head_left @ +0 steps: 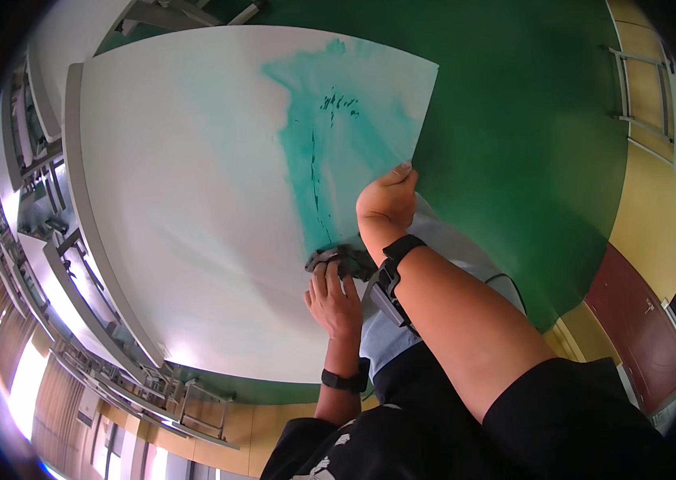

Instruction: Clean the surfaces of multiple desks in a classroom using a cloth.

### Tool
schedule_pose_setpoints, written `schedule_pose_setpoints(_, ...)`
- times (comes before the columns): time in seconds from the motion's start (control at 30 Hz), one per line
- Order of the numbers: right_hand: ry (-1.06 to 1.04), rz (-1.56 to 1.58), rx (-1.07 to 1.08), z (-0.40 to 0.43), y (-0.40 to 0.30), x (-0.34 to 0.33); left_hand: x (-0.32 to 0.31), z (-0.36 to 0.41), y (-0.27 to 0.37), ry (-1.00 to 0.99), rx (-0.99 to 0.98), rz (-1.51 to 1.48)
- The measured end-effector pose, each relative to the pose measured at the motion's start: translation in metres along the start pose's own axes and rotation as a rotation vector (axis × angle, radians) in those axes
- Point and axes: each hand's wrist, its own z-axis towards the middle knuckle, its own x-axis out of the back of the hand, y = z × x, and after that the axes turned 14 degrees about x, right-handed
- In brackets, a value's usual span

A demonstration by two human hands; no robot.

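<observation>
A white tabletop (194,198) spreads before me, with a wet-looking teal smear (299,162) across its right part. Dark green streaks and specks (338,103) stand out within the smear. My left hand (332,297) lies on a crumpled dark cloth (347,259) at the near end of the smear, its fingertips pressing on the fabric. At the table's right edge, my right hand (389,195) is curled with its thumb on top and appears to grip the edge. Its other fingers are partly hidden. Each wrist wears a black band.
Green floor (512,150) lies to the right of the table. Rows of other white-topped tables (56,270) stand on the left. A metal frame (644,90) is by the yellow wall at the upper right. A dark red door (638,330) is at the lower right.
</observation>
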Motion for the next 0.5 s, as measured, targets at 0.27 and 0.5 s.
schedule_pose_setpoints(0.27, 0.006, -0.011, 0.037, -0.003, -0.004, 0.001, 0.012, 0.098, 0.059, 0.283, -0.041, -0.111)
schedule_pose_setpoints(0.5, -0.008, -0.035, 0.025, -0.004, -0.005, 0.001, 0.013, 0.071, 0.019, 0.3, 0.107, -0.078)
